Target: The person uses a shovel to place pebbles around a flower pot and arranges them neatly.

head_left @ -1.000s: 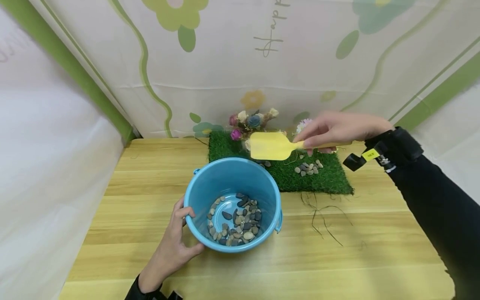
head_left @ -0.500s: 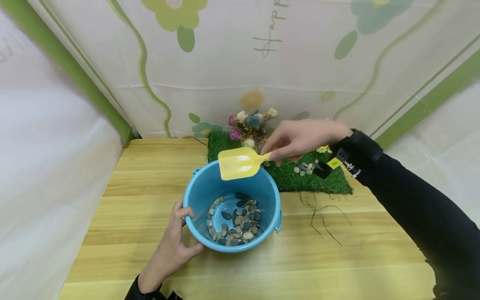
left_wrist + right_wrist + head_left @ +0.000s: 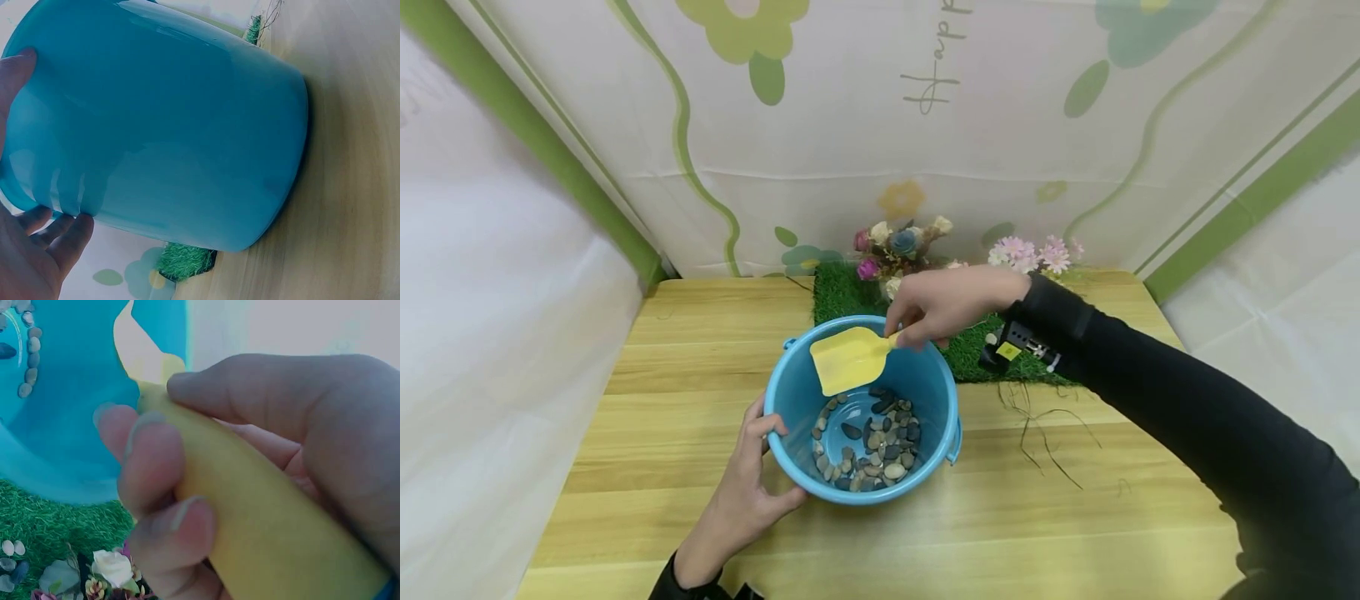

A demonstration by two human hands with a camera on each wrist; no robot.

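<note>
A blue bucket [image 3: 937, 433] stands upright on the wooden table with several grey, tan and dark pebbles [image 3: 887, 446] across its bottom. At its near left side my left hand [image 3: 741, 492] grips the rim, fingertips over the edge and thumb against the outer wall [image 3: 175, 125]. My right hand [image 3: 943, 307] holds a small yellow shovel [image 3: 850, 360] by its handle [image 3: 250, 500], fingers and thumb curled round it. The shovel's blade hangs over the bucket's opening, above the pebbles, pointing left. No pebbles show on the blade in the head view.
Behind the bucket lies an artificial grass mat [image 3: 835, 292], partly hidden by the right arm. Mixed artificial flowers [image 3: 902, 242] and pink flowers [image 3: 1026, 252] stand along its back. Thin dark strands [image 3: 1030, 425] lie on the table [image 3: 1112, 517] right of the bucket. A printed curtain [image 3: 835, 125] hangs behind.
My right hand has moved left and toward me, carrying the shovel from above the mat to over the bucket's opening. The left hand and bucket have stayed in place.
</note>
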